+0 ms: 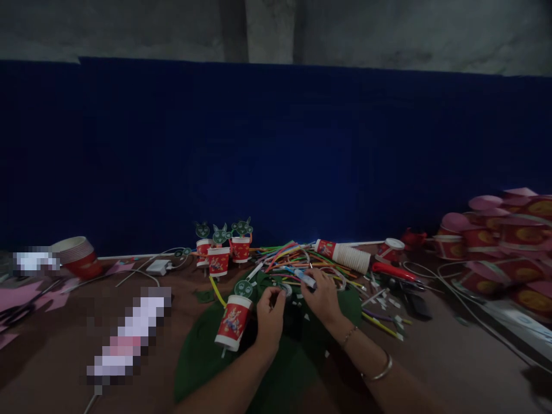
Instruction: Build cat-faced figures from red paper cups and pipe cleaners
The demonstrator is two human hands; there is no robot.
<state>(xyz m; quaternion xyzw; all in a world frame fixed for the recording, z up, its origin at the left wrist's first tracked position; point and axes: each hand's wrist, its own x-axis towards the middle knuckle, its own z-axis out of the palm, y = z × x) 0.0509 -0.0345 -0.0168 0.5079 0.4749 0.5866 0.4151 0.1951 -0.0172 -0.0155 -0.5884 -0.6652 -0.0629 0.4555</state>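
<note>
My left hand (271,316) is closed, thumb and fingertips brought together; what they pinch, if anything, is too small to make out. Just beside its fingertips is a round, clear item (286,292) like a tape roll. My right hand (322,296) grips a slim light-blue and white tool (304,277), its exact kind unclear. Left of my left hand, a red-and-white paper cup (234,323) lies tilted with a green animal-face cutout (244,289) at its top and a stick poking out below. Dark green sheets (207,351) spread beneath my hands.
Several finished cup figures (219,261) stand at the back. Colourful pipe cleaners (280,259) lie heaped behind my hands, near a stack of cups (345,256) on its side. A red-handled tool (397,271) and paper scraps are at right, before piled red cups (478,241). A charger (158,267) sits left.
</note>
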